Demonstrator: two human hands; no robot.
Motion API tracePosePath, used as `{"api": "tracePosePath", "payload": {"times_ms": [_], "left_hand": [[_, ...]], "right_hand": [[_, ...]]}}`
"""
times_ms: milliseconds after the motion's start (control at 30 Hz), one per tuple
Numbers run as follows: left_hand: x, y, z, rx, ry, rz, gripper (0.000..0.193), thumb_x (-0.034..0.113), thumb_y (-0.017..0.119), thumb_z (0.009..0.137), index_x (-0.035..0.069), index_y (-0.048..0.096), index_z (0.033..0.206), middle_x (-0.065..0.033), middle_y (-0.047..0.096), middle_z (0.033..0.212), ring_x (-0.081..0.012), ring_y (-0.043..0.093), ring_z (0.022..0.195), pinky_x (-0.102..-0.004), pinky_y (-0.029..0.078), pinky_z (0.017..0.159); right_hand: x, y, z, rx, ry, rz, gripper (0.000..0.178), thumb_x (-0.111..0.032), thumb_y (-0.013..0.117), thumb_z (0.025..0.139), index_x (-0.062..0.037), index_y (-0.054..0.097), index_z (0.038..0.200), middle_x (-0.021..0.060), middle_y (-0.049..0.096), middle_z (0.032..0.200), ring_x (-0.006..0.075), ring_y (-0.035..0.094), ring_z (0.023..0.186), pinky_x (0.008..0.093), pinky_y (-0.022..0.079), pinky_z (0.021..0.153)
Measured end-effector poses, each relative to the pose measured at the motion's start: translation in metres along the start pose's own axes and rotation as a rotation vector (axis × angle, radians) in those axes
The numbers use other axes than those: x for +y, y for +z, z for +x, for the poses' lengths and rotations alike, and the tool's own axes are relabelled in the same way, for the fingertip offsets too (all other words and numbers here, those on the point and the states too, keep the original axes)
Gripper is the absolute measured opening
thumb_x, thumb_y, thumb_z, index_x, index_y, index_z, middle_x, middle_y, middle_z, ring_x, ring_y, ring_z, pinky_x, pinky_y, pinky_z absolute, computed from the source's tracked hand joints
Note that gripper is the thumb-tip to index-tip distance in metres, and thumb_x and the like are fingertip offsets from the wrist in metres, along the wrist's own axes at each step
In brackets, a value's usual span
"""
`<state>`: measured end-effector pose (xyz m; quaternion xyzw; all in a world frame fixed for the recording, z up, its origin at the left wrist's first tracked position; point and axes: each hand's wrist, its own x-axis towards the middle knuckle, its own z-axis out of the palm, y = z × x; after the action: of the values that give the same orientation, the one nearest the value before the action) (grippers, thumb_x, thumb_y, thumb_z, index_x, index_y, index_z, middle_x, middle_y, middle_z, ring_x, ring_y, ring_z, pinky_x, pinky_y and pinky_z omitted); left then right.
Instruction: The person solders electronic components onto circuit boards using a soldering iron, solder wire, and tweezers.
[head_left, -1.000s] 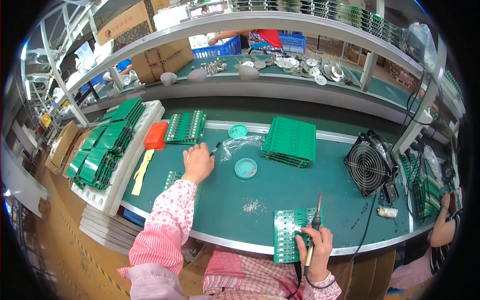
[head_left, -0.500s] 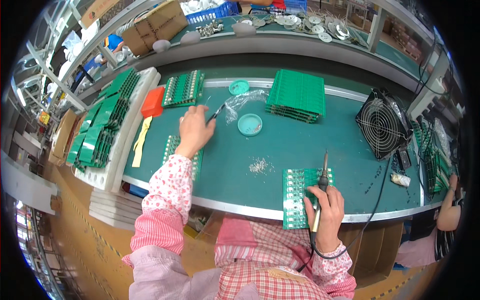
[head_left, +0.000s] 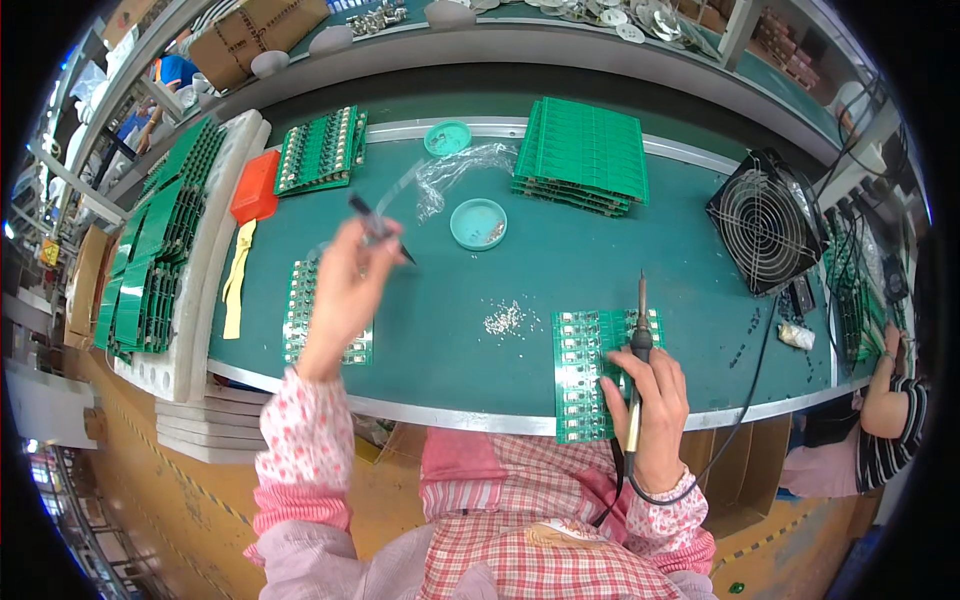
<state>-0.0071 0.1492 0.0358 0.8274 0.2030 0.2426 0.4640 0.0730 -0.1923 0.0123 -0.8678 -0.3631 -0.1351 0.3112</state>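
My left hand (head_left: 345, 290) is raised over the left part of the table, fingers closed around a slim dark pen-like tool (head_left: 372, 222). The tool's black tip points down to the right; its exact kind is blurred. Under that forearm lies a green circuit board panel (head_left: 298, 312) with pale parts in rows, partly hidden. At the front edge my right hand (head_left: 655, 405) grips a soldering iron (head_left: 641, 330), its metal tip pointing away from me. The hand rests over another panel of circuit boards (head_left: 575, 375). Between my hands is a scatter of tiny pale components (head_left: 508, 320).
Two round turquoise dishes (head_left: 478, 224) and a clear plastic bag (head_left: 455, 178) lie at mid-table. Behind stand board stacks (head_left: 580, 150), and left an orange-red box (head_left: 256, 187) beside white foam (head_left: 205, 265) bearing boards. A black fan (head_left: 765, 225) stands right; another person's arm (head_left: 890, 365) is beyond.
My left hand has picked up the dark tool from the table and drawn it nearer and leftward. My right hand still holds the soldering iron over the panel. The whole view has shifted slightly.
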Motion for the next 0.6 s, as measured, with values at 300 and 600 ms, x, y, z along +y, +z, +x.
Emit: {"api": "tracePosePath", "payload": {"times_ms": [300, 600], "left_hand": [[0.008, 0.025, -0.047, -0.013, -0.101, 0.128, 0.015, 0.003, 0.067, 0.094, -0.001, 0.066, 0.108, -0.0085, 0.071, 0.093, -0.0147, 0.069, 0.085, -0.0283, 0.052, 0.076], [0.070, 0.048, -0.093, -0.386, 0.511, 0.321, 0.034, -0.002, 0.077, 0.075, 0.007, 0.068, 0.107, -0.0073, 0.069, 0.102, -0.0248, 0.064, 0.095, -0.0387, 0.046, 0.087]], "right_hand": [[0.011, -0.009, -0.008, -0.013, 0.021, 0.048, 0.040, -0.005, 0.080, 0.076, -0.0059, 0.068, 0.114, 0.0150, 0.067, 0.113, 0.0373, 0.063, 0.108, 0.0466, 0.048, 0.099], [-0.015, -0.018, 0.013, 0.007, -0.155, 0.199, 0.046, -0.009, 0.083, 0.070, -0.0118, 0.073, 0.115, 0.0085, 0.061, 0.091, 0.0293, 0.063, 0.091, 0.0404, 0.052, 0.080]]}}
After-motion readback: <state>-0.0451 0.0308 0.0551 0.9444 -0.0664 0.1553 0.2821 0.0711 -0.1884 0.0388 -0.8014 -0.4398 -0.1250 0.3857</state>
